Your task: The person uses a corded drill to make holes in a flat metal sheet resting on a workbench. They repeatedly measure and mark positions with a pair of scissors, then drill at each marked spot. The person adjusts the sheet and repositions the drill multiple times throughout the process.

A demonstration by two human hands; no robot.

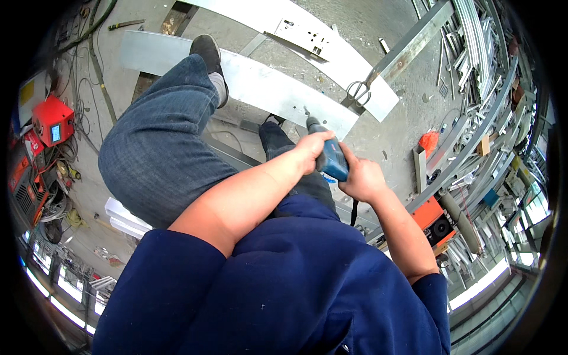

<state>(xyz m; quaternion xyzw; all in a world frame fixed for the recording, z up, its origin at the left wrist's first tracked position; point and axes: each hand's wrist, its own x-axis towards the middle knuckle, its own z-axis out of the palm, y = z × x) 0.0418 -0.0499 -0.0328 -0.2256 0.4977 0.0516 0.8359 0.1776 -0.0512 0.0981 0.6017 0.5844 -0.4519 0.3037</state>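
Note:
Both my hands are wrapped round a blue corded-looking power drill (335, 164). My left hand (311, 149) grips its front part near the chuck, and my right hand (363, 178) holds the rear. The drill's bit points down at the right end of a long pale metal panel (260, 80); whether the tip touches the metal I cannot tell. Small dark holes show in the panel beside the bit. My left shoe (207, 54) rests on this panel, with the knee bent.
Beyond lies a second metal panel (378, 100), with a plate with cut-outs (302, 38) and scissors (358, 92) on it. A steel beam (414, 42) runs under its end. Metal offcuts (473, 53) heap at the right. A red machine (53, 121) and cables are at the left.

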